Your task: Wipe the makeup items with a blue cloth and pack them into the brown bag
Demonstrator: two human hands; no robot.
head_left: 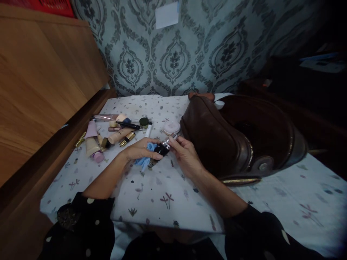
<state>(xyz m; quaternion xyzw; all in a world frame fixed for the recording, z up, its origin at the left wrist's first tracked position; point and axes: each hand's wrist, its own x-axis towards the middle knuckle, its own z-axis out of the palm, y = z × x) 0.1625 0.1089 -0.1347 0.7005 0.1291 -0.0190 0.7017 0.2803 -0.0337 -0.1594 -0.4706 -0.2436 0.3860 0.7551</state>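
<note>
My left hand [142, 148] is wrapped round a small black cosmetic bottle [161, 149] with a shiny silver top. A crumpled light blue cloth [144, 161] is also in that hand, bunched under the fingers and hanging below the palm. With thumb and fingers my right hand [184, 151] pinches the silver top [171, 138] of the same bottle. The bottle is tilted, its top pointing up and right. Just beyond the hands lie a round pale compact [171, 127] and a white tube [148, 129].
Makeup lies at the left: a lilac tube [91, 129], a beige tube [92, 146], a gold-and-black lipstick [127, 139], a dark green jar [144, 122]. An unzipped brown leather bag [211, 133] stands at the right. The patterned cloth [151, 202] covers the table; a wooden panel [48, 72] borders the left.
</note>
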